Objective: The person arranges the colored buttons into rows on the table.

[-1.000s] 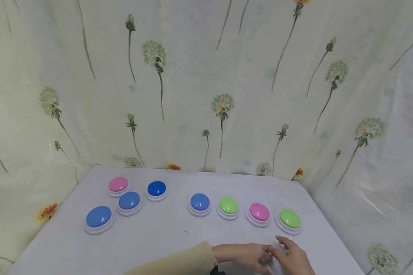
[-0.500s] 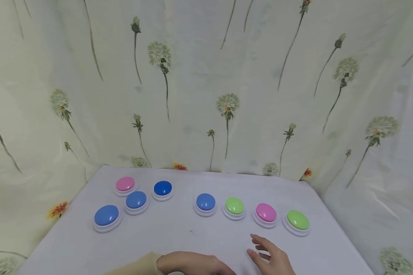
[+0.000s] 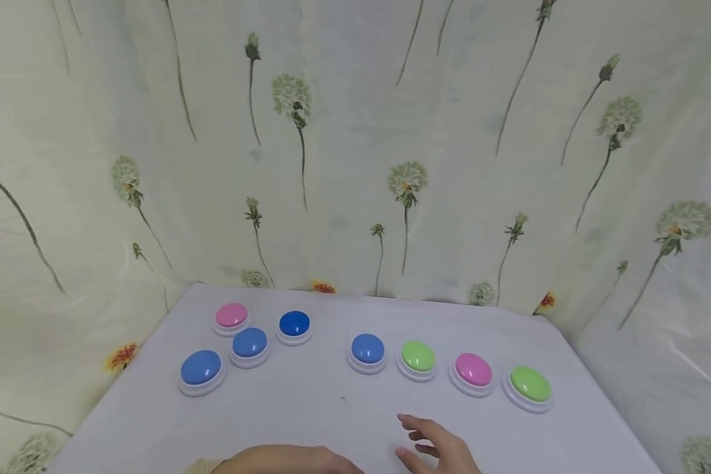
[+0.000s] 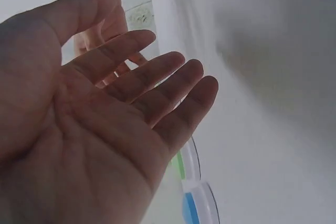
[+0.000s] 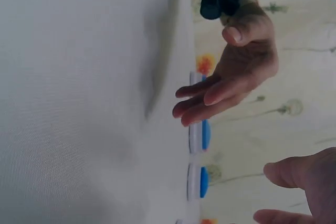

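My left hand (image 3: 290, 459) is at the bottom edge of the head view, partly cut off. In the left wrist view its palm shows with the fingers fairly straight and nothing in them. To its right, my right hand (image 3: 441, 449) is held with thumb and fingers spread apart, and it also holds nothing. Beyond the hands stands a row of push buttons on white bases: a blue button (image 3: 368, 348), a green button (image 3: 418, 355), a pink button (image 3: 474, 369) and another green button (image 3: 530, 383). The right hand is nearest this row but apart from it.
On the table's (image 3: 308, 401) left side are a pink button (image 3: 232, 315), a dark blue button (image 3: 294, 323) and two lighter blue buttons, one farther back (image 3: 249, 342) and one in front (image 3: 201, 367). A dandelion-printed curtain (image 3: 343, 164) surrounds the back and sides.
My hands were touching a second ago and have come apart. Both have moved left, the left hand sinking toward the bottom edge. The head view has turned left; the buttons stay in place.
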Demonstrator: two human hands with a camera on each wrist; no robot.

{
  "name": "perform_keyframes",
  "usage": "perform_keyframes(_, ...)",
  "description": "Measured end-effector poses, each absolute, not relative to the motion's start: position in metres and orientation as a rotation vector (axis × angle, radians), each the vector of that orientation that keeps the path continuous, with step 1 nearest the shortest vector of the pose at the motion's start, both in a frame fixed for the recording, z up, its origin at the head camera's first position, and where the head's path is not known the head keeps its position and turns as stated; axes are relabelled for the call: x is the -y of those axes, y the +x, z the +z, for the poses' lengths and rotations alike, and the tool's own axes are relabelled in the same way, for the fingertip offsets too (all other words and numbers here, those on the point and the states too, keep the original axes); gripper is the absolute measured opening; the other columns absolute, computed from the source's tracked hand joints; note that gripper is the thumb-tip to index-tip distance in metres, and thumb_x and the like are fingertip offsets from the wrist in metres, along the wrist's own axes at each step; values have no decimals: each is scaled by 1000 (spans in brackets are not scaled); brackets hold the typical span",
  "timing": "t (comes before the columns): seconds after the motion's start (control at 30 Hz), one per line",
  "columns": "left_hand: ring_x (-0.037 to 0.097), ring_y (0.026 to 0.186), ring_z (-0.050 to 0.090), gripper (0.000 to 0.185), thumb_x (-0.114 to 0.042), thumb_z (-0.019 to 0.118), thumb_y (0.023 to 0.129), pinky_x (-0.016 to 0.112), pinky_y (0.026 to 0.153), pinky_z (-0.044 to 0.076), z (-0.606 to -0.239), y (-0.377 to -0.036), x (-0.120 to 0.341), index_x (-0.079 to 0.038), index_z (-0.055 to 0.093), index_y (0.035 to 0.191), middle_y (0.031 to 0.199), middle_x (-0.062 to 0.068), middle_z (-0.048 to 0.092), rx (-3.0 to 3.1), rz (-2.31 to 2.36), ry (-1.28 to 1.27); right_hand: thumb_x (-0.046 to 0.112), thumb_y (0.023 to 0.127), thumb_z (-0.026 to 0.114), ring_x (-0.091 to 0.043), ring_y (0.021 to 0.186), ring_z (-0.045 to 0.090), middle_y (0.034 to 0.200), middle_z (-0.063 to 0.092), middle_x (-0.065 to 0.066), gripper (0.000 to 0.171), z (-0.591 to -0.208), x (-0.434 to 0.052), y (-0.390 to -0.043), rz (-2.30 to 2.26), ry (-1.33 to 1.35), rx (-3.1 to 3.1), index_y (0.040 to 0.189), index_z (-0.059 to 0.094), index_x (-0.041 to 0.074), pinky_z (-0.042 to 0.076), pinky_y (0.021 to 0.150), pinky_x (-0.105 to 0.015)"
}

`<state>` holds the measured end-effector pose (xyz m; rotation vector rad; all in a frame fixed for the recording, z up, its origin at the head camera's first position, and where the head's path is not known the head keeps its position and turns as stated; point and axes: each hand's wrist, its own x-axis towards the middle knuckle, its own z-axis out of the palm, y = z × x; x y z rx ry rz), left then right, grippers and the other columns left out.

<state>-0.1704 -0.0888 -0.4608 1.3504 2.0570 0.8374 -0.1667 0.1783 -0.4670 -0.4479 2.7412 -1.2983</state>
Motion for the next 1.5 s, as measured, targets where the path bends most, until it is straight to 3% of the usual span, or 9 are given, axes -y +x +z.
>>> perform_keyframes(0.1,-10,95,61,37,-40,61,93,16,74,55,-455,-167,106,-40,55,129,118,-25,62,-2038,970,1136,40,87,69,-29,104,62,122,63,-11,55,-465,-172,-167,-1270,-510,-2712,132,56,10,57,84,-35)
perform_keyframes(0.23,-2,101,59,42,-34,68,89,28,83,57,-452,-169,129,-35,55,130,126,-19,58,-2005,1137,922,37,88,68,-31,105,61,123,61,-14,55,-462,-162,-169,-1264,-598,-2646,133,55,8,56,85,-39)
perform_keyframes(0.5,14,110,59,34,-43,61,92,50,83,55,-443,-171,162,-37,60,125,129,-8,60,-2133,1153,701,36,86,72,-30,108,59,125,58,-14,59,-456,-133,-179,-1289,-745,-2513,136,52,13,55,87,-41)
perform_keyframes(0.63,20,117,58,36,-39,60,94,49,88,54,-435,-178,184,-34,58,129,132,-3,60,-2204,1180,769,40,86,71,-27,110,58,129,56,-10,60,-454,-111,-187,-1269,-810,-2491,138,50,19,55,88,-40)
perform_keyframes(0.73,14,118,58,40,-38,63,92,47,92,53,-430,-183,203,-33,57,131,133,-4,60,-2307,1183,813,45,86,69,-25,111,59,132,55,-7,62,-452,-94,-197,-1224,-834,-2494,139,48,24,55,88,-37)
perform_keyframes(0.97,7,113,59,40,-31,59,96,18,90,49,-430,-204,259,-26,54,135,132,2,59,-2442,1313,729,46,79,75,-22,110,60,128,59,-3,67,-449,-58,-232,-1236,-819,-2490,138,50,25,56,84,-31)
perform_keyframes(1.2,12,116,60,42,-24,59,96,18,88,52,-445,-228,315,-7,53,134,133,20,57,-2595,1492,585,45,79,76,-25,111,60,126,60,-4,71,-456,-15,-263,-1225,-870,-2520,140,48,24,56,84,-30)
perform_keyframes(1.4,35,127,50,48,-36,55,98,32,94,52,-455,-244,350,-9,51,137,135,16,57,-2816,1437,313,44,80,75,-28,113,59,130,59,-12,74,-462,23,-279,-1212,-905,-2508,142,47,15,54,83,-26)
perform_keyframes(1.5,36,127,49,53,-37,51,99,35,94,52,-463,-250,361,-5,46,141,137,19,54,-2848,1435,228,45,80,75,-26,113,59,130,60,-12,75,-467,39,-285,-1179,-904,-2513,142,47,14,54,83,-26)
